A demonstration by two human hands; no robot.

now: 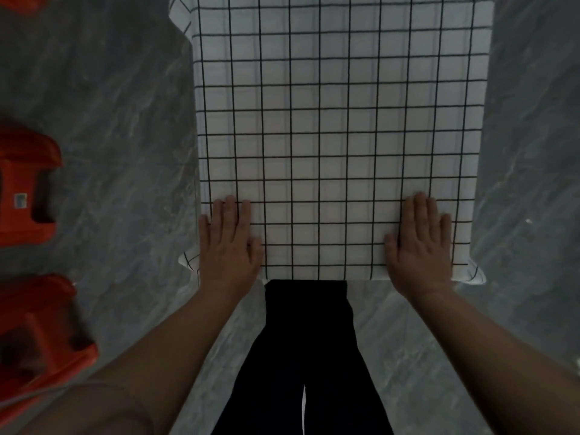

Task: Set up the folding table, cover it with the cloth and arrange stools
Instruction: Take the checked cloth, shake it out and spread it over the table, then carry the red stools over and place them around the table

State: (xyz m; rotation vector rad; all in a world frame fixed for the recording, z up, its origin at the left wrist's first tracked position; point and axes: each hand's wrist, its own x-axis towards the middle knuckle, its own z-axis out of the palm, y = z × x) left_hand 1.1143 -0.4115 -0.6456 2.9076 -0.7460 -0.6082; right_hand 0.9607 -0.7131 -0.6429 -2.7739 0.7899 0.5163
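Observation:
A white cloth with a black grid pattern [335, 120] lies spread over the folding table, which it hides completely. Its corners hang down at the near left and near right. My left hand [229, 243] rests flat, palm down, on the cloth at the near left corner. My right hand [422, 243] lies flat on the cloth at the near right corner. Both hands have their fingers spread and hold nothing. Two orange plastic stools stand on the floor to my left, one [28, 186] farther and one [44, 337] nearer.
Grey marbled floor [119, 120] surrounds the table on both sides. My legs in dark trousers [307, 356] stand right at the table's near edge. A bit of another orange object [18, 3] shows at the top left corner.

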